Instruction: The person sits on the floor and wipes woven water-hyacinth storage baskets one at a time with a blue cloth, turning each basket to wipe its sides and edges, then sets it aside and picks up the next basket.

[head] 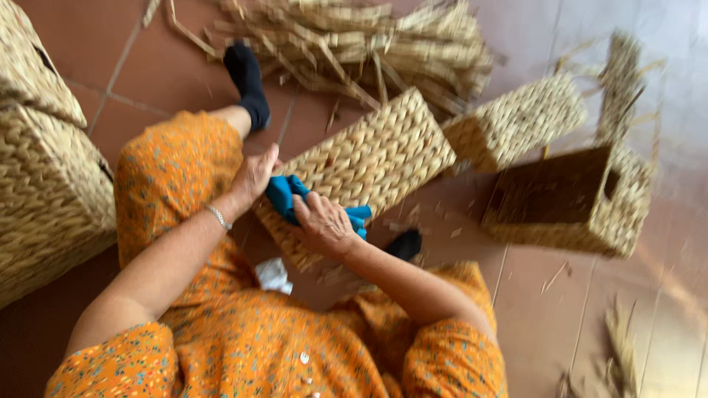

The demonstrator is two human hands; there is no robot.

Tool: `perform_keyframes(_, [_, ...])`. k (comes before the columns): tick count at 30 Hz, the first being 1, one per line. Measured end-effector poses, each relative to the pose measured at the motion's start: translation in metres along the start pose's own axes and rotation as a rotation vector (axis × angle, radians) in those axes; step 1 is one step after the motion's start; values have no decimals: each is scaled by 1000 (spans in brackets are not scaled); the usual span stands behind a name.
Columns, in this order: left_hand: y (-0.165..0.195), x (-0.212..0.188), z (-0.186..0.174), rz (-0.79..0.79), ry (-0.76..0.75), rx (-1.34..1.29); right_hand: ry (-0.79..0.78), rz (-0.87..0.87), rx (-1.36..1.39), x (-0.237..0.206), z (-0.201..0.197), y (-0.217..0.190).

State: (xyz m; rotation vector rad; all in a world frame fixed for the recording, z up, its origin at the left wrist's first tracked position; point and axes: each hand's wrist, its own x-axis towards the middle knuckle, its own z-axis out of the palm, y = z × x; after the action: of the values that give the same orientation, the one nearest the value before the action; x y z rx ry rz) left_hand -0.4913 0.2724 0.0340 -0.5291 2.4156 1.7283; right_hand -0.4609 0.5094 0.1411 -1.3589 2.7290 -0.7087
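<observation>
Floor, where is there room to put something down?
Bare tile lies at the bottom right, below the open basket and beside the right arm, and at the top left, between the big baskets and the straw pile. It is crowded around both hands and the woven panel.

Soft daylight, fairly bright, no hard shadows. Light comes from the far right: the floor tiles point(649, 66) there wash out to pale glare, with a warm sheen on the near-right tiles. The left side is dimmer, the floor darker red. The whole frame is smeared by motion blur; the open woven box point(571, 199) and loose straw pile point(354, 44) are worst, with streaked edges. Near centre is sharper: the weave of the basket point(369, 158) is readable. Orange clothing point(243, 346) is slightly soft. Colours are saturated.
</observation>
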Motion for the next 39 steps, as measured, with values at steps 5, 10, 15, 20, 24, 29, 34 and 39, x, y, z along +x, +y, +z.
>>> perform_keyframes(5, [-13,-23,0,-136,-80,-16,-113,-18,-194,-16,4,47])
perform_keyframes(10, [4,-43,-6,188,-80,69,318,226,-456,-42,-38,184])
perform_keyframes(15, [-2,-40,-7,37,-24,114,264,682,-440,-42,-51,216])
perform_keyframes(20, [-20,-25,-12,-60,-80,-257,145,203,-299,-18,-10,65])
perform_keyframes(24, [-18,-26,-11,-175,-132,-346,-9,-104,-147,-30,-3,-48])
perform_keyframes(29, [-2,-38,-12,-27,-165,-148,-185,15,-204,-27,-6,19])
perform_keyframes(34, [10,-43,-10,-168,-171,-81,234,361,-479,-39,-43,175])
perform_keyframes(39, [5,-39,-9,-185,-212,-241,238,826,-261,-30,-39,202])
